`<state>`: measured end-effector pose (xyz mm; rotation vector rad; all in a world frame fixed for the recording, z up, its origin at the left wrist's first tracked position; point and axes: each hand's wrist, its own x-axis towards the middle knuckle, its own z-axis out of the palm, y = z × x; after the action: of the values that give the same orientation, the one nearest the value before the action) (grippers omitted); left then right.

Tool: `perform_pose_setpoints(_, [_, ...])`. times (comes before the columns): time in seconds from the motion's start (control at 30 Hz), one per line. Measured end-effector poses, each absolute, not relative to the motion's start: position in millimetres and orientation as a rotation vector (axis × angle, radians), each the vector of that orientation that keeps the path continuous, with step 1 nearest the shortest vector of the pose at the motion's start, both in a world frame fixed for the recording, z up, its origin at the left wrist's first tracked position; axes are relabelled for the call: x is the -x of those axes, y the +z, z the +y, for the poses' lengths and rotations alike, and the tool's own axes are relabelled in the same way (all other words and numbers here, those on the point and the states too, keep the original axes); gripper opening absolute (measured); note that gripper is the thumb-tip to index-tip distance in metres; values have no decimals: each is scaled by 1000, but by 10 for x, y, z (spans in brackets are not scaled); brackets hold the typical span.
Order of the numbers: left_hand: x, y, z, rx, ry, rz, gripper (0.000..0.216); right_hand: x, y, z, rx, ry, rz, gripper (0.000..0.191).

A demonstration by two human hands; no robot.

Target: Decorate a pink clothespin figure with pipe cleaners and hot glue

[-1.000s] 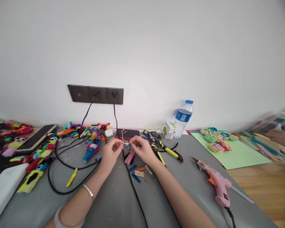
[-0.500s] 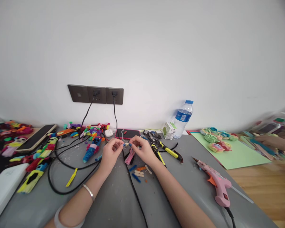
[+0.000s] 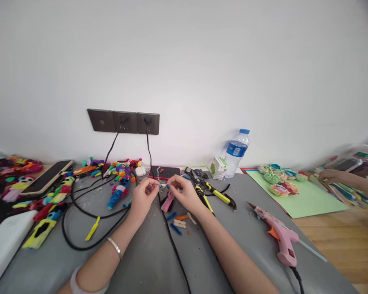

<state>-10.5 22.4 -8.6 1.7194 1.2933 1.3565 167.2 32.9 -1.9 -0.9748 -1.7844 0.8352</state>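
My left hand (image 3: 144,200) and my right hand (image 3: 184,194) meet over the middle of the grey table, fingertips pinched close together. Between them is a small pale piece (image 3: 163,185), too small to name for sure. Just below the fingers lies a pink fuzzy piece (image 3: 167,202) with dark parts beside it. Nearer to me are short pipe cleaner pieces (image 3: 179,223) in cream, blue and orange. A phone with a red edge (image 3: 168,172) lies behind my hands. Pliers with yellow and black handles (image 3: 217,194) rest right of my right hand.
A pink glue gun (image 3: 283,241) lies at the right, its cord running forward. Black cables (image 3: 64,228) loop on the left near fuzzy figures (image 3: 43,230). A water bottle (image 3: 236,155) and small carton (image 3: 217,168) stand by the wall. Another person's hand (image 3: 334,176) is at far right.
My hands stay nearly in the same place, still pinching the small pale piece. At far right, the other person's hand has shifted slightly left over the coloured strips.
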Motion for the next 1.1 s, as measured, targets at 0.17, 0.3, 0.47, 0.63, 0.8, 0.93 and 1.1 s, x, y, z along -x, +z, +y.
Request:
perform_pose_setpoints(0.17, [103,-92,233,-1721,1358,1294,12,-1668,-18,330,972,833,-1781,8])
perform_pose_setpoints(0.3, [101,-97,235,-1720,1364,1289,12,-1665,-10,325,973,836,-1781,8])
perform_pose_setpoints(0.47, [104,-98,236,-1717,1360,1294,12,-1664,-4,320,969,830,-1784,8])
perform_pose_setpoints(0.63, [110,-107,242,-1732,1383,1284,12,-1662,-8,326,970,828,-1788,8])
perform_pose_setpoints(0.8, [111,-111,239,-1731,1382,1283,12,-1658,-12,336,966,829,-1785,9])
perform_pose_setpoints(0.93, [109,-103,235,-1741,1380,1290,12,-1660,-7,329,964,830,-1782,9])
perform_pose_setpoints(1.1, [105,-98,237,-1747,1381,1298,11,-1665,-10,319,969,824,-1787,9])
